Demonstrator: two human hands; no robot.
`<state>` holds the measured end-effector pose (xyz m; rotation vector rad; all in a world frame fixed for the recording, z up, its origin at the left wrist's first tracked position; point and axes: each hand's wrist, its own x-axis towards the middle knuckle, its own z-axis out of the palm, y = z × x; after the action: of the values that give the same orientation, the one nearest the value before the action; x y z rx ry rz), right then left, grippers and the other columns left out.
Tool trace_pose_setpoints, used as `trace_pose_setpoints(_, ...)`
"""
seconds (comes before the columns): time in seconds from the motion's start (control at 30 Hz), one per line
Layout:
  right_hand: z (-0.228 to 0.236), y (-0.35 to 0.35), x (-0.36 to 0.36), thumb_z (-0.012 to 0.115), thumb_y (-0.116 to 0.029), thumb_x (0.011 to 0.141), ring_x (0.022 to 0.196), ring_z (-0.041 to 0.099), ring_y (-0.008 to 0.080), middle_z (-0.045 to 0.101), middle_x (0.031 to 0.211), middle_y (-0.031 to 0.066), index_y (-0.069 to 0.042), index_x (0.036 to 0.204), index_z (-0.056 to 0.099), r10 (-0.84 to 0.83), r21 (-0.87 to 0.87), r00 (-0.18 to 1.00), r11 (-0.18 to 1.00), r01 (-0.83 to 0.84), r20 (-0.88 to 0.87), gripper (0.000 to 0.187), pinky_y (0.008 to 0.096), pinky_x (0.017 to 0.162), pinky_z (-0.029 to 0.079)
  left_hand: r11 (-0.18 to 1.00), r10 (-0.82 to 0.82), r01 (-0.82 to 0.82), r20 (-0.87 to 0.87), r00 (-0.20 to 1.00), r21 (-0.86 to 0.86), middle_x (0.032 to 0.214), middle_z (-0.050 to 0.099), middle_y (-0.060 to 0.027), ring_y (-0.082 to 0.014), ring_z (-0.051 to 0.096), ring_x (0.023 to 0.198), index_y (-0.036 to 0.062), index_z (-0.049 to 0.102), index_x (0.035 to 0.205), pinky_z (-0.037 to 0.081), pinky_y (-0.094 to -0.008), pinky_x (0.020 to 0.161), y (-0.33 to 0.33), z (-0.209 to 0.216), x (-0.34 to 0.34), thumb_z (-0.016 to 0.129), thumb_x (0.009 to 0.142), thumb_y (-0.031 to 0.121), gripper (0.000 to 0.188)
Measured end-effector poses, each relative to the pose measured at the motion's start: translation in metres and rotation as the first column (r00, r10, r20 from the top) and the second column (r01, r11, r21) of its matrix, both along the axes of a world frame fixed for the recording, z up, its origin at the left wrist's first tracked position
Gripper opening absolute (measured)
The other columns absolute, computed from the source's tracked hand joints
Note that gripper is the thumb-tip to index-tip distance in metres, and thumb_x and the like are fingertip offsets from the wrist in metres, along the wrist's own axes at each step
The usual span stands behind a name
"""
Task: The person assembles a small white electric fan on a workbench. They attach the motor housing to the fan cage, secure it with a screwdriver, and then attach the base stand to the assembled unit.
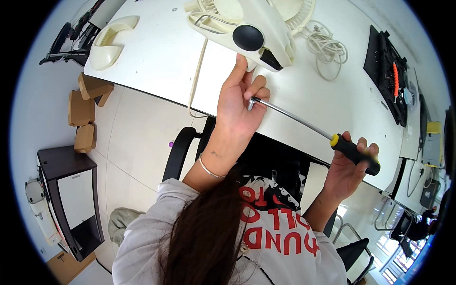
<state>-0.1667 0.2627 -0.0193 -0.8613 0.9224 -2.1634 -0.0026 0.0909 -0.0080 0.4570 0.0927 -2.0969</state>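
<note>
A cream plastic appliance (223, 31), with a black oval knob and ribbed round parts behind it, stands at the table's far side. My left hand (242, 102) is turned palm up below it. Its thumb and forefinger close on the appliance's lower edge, and the other fingers curl in. My right hand (349, 164) grips the black and yellow handle of a long screwdriver (297, 117). The shaft slants left to my left palm. At its dark tip, a small silver metal piece, looking like a screw (251, 104), lies against the curled fingers.
A curved cream plastic shell (111, 42) lies at the table's left end. A coiled white cord (330, 47) is right of the appliance. An open black tool case (387, 76) sits at the right. Cardboard boxes (81, 108) and a dark cabinet (69, 161) stand left.
</note>
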Motion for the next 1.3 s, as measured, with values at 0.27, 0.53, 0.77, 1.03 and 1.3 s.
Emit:
trace_pose_setpoints(0.27, -0.001, 0.001, -0.003, 0.07, -0.029, 0.085, 0.107, 0.06, 0.0403, 0.056, 0.099, 0.004, -0.016, 0.106, 0.043, 0.025, -0.001, 1.0, 1.0, -0.025, 0.005, 0.037, 0.0484, 0.088, 0.054, 1.0, -0.001, 0.0, -0.039, 0.999, -0.026, 0.075, 0.05, -0.0002, -0.0058, 0.029, 0.046, 0.0073, 0.054, 0.09, 0.027, -0.0195, 0.044, -0.006, -0.004, 0.003, 0.056, 0.095, 0.025, 0.018)
trace_pose_setpoints(0.53, -0.002, 0.0, 0.0, 0.07, -0.027, 0.085, 0.107, 0.06, 0.04, 0.056, 0.099, 0.004, -0.016, 0.106, 0.043, 0.047, -0.014, 0.999, 0.999, -0.047, 0.003, 0.037, 0.0486, 0.088, 0.055, 0.997, 0.04, -0.045, -0.077, 0.996, -0.067, 0.078, 0.053, -0.0028, -0.0049, 0.025, 0.039, 0.0016, 0.052, 0.092, 0.025, -0.0171, 0.036, -0.013, -0.006, 0.009, 0.054, 0.096, 0.024, 0.023)
trace_pose_setpoints(0.77, -0.004, -0.002, 0.003, 0.071, -0.027, 0.084, 0.105, 0.061, 0.04, 0.057, 0.099, 0.0041, -0.016, 0.107, 0.042, 0.044, -0.012, 0.999, 0.999, -0.044, 0.004, 0.038, 0.0483, 0.088, 0.054, 0.985, 0.054, -0.051, 0.013, 0.998, -0.168, 0.054, 0.039, 0.0033, -0.005, 0.021, 0.037, 0.0085, 0.053, 0.085, 0.02, -0.0189, 0.036, -0.018, 0.004, 0.012, 0.053, 0.096, 0.028, 0.023)
trace_pose_setpoints(1.03, 0.008, 0.006, 0.004, 0.076, -0.028, 0.079, 0.11, 0.059, 0.0366, 0.051, 0.104, 0.0047, -0.018, 0.102, 0.043, 0.103, 0.002, 0.964, 0.994, -0.106, -0.245, 0.042, 0.0448, 0.092, 0.052, 0.967, 0.09, -0.021, 0.264, 0.96, -0.252, 0.054, 0.036, 0.0067, -0.0057, 0.021, 0.038, 0.0197, 0.046, 0.082, 0.019, -0.0212, 0.037, -0.013, -0.006, 0.015, 0.053, 0.096, 0.032, 0.02)
trace_pose_setpoints(1.3, 0.029, 0.002, -0.008, 0.086, -0.026, 0.064, 0.09, 0.061, 0.0252, 0.053, 0.091, 0.0092, -0.016, 0.091, 0.055, -0.035, -0.007, 0.927, 0.999, 0.035, -0.374, 0.042, 0.0467, 0.084, 0.053, 0.946, 0.095, -0.019, 0.221, 0.971, -0.324, 0.044, 0.031, 0.0036, -0.006, 0.028, 0.034, 0.0148, 0.048, 0.072, 0.026, -0.0222, 0.033, -0.017, -0.014, -0.003, 0.046, 0.099, 0.028, 0.03)
